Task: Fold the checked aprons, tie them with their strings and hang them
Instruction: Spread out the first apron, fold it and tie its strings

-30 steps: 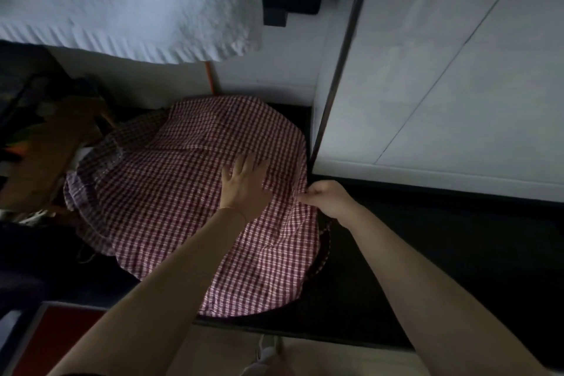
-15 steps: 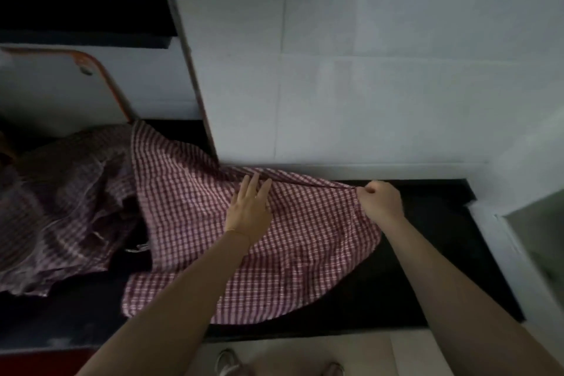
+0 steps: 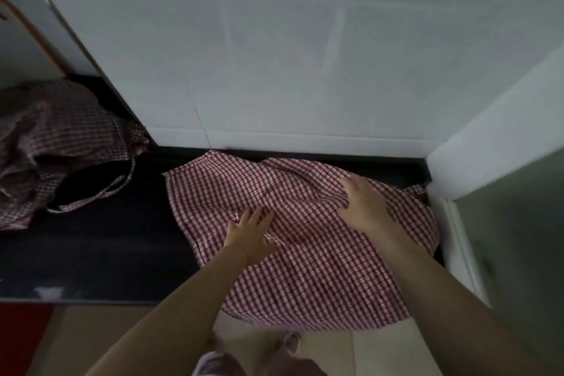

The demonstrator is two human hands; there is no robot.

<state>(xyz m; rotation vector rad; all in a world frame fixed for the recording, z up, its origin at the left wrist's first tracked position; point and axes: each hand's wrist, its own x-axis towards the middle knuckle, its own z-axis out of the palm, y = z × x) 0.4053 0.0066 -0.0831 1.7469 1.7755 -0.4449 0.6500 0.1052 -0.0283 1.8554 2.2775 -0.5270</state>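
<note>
The left hand [image 3: 251,234] lies flat, fingers straight and slightly spread, palm down on the checked apron [image 3: 308,256]. The right hand [image 3: 364,206] also rests palm down on the cloth, fingers stretched toward the wall, holding nothing. Both press on thin woven fabric in a small red-and-white check, rumpled into soft ridges between and around the hands.

The apron is spread on a dark, smooth countertop [image 3: 100,250], near its right end. Its near edge hangs over the counter's front lip above the pale floor [image 3: 381,345]. Its far edge lies just short of the white tiled wall [image 3: 274,55]. Its long axis runs roughly from the far left corner toward the near right.

To the left, well apart, a second checked apron [image 3: 61,143] sits in a crumpled heap, one thin strap [image 3: 100,195] looping out across the dark surface. A white panel [image 3: 494,137] closes the counter on the right, touching the cloth's right corner. Both forearms cover part of the apron's near half.
</note>
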